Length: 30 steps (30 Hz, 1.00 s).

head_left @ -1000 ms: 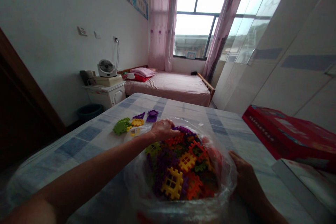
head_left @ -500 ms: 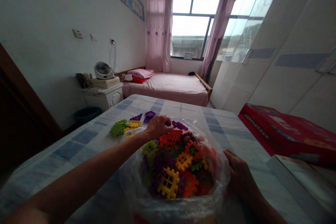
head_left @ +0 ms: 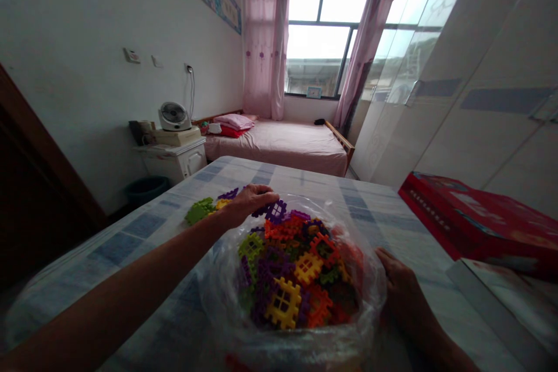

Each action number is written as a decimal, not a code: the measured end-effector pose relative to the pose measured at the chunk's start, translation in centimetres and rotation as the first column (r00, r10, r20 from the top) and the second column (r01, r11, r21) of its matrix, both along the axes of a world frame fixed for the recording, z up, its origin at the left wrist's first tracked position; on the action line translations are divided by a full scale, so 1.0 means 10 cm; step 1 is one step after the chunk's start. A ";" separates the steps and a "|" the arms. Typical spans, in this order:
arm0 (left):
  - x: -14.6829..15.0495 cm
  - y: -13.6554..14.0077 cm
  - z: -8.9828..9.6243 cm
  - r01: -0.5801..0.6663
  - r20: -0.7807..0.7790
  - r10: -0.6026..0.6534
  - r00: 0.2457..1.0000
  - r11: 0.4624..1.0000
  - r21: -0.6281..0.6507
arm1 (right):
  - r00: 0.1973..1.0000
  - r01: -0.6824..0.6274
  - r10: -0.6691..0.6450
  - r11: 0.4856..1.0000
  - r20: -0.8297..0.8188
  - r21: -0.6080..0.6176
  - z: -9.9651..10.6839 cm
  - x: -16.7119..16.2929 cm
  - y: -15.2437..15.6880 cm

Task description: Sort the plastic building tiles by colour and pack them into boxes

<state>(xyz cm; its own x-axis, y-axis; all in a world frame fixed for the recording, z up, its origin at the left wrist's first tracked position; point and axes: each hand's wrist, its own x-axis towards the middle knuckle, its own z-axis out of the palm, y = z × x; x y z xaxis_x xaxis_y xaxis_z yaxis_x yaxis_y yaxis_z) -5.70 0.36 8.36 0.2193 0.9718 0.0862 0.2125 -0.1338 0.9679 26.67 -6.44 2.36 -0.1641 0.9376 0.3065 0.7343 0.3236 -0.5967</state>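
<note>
In front of me a clear plastic bag [head_left: 361, 325] stands wide open, full of interlocking plastic building pieces in several colours. A yellow window-shaped piece [head_left: 283, 303] lies on top near the front, and an orange-yellow one [head_left: 307, 268] sits in the middle. Over the bag's far left rim, my left hand [head_left: 250, 202] is closed on a purple building piece [head_left: 276, 210] with a square lattice. My right hand [head_left: 403, 285] is at the bag's right side, its fingers closed on the plastic edge; part of that grip is hidden.
Loose green pieces [head_left: 199, 211] and some yellow and purple ones lie on the checked tablecloth [head_left: 131, 238], left of the bag. At the right are a red box [head_left: 475, 221] and a pale box [head_left: 501, 296]. A bed [head_left: 283, 142] stands beyond the table.
My left hand has shifted a little left, and the purple piece now shows plainly below its fingers. My right hand stays at the bag's edge. The view has shifted slightly.
</note>
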 end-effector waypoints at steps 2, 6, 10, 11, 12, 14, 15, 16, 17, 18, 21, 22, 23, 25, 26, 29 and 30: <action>-0.02 0.00 -0.03 0.072 0.152 -0.058 0.987 0.994 -0.088 | 1.000 0.004 -0.004 1.000 0.001 0.002 0.01 0.00 0.00; -0.04 0.00 -0.05 0.120 0.281 -0.063 0.958 0.975 -0.188 | 1.000 0.012 -0.012 1.000 -0.003 0.003 0.01 0.00 0.00; -0.13 0.07 -0.01 0.027 0.338 0.042 0.940 0.980 -0.196 | 1.000 0.001 -0.001 1.000 0.006 -0.017 -0.01 0.01 0.00; -0.18 0.10 -0.01 -0.019 0.331 0.082 0.940 0.981 -0.191 | 1.000 0.001 -0.001 1.000 0.007 -0.023 -0.01 0.01 0.00; -0.24 0.15 -0.01 -0.074 0.316 0.128 0.940 0.981 -0.178 | 1.000 0.002 -0.001 1.000 0.008 -0.025 -0.01 0.01 0.00; -0.38 0.25 -0.04 -0.180 0.282 0.213 0.935 0.974 -0.137 | 1.000 0.001 -0.001 1.000 0.005 -0.019 -0.02 0.02 0.00; -0.45 0.30 -0.06 -0.222 0.269 0.245 0.931 0.968 -0.114 | 1.000 0.001 -0.001 1.000 0.002 -0.015 -0.02 0.02 0.00; -0.53 0.35 -0.09 -0.253 0.260 0.269 0.927 0.963 -0.094 | 1.000 0.001 -0.001 1.000 -0.001 -0.011 -0.02 0.02 0.00; -0.61 0.40 -0.11 -0.276 0.253 0.287 0.924 0.958 -0.079 | 1.000 0.001 -0.001 1.000 -0.004 -0.007 -0.02 0.02 0.00; -0.68 0.44 -0.14 -0.291 0.244 0.300 0.922 0.954 -0.070 | 1.000 0.001 -0.001 1.000 -0.009 -0.003 -0.02 0.02 0.00; -0.83 0.53 -0.19 -0.338 0.202 0.340 0.919 0.940 -0.043 | 1.000 0.000 0.001 1.000 -0.023 0.013 0.00 0.02 0.00; -0.86 0.55 -0.20 -0.355 0.188 0.355 0.916 0.934 -0.035 | 1.000 0.002 -0.001 1.000 -0.028 0.019 0.01 0.01 -0.01; -0.88 0.58 -0.20 -0.373 0.175 0.371 0.912 0.928 -0.026 | 1.000 0.004 -0.003 1.000 -0.031 0.022 0.02 0.01 -0.01; -0.89 0.63 -0.19 -0.405 0.148 0.401 0.904 0.914 -0.003 | 0.999 0.005 -0.005 1.000 -0.035 0.025 0.03 0.00 -0.01; -0.88 0.66 -0.18 -0.417 0.132 0.412 0.901 0.909 0.010 | 0.999 0.003 -0.002 1.000 -0.037 0.024 0.04 0.00 -0.01; -0.85 0.75 -0.14 -0.449 0.073 0.445 0.892 0.893 0.039 | 0.999 -0.003 0.004 1.000 -0.045 0.024 0.04 -0.01 -0.02; -0.85 0.79 -0.14 -0.461 0.046 0.460 0.887 0.886 0.045 | 0.999 -0.002 0.003 1.000 -0.045 0.024 0.04 -0.01 -0.02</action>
<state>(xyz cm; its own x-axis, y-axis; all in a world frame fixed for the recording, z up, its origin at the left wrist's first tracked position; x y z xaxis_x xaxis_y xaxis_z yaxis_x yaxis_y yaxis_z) -14.16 8.22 6.96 -0.2557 0.9566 0.1400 0.2311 -0.0801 0.9696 26.60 -6.61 2.71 -0.1516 0.9297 0.3357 0.7061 0.3395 -0.6214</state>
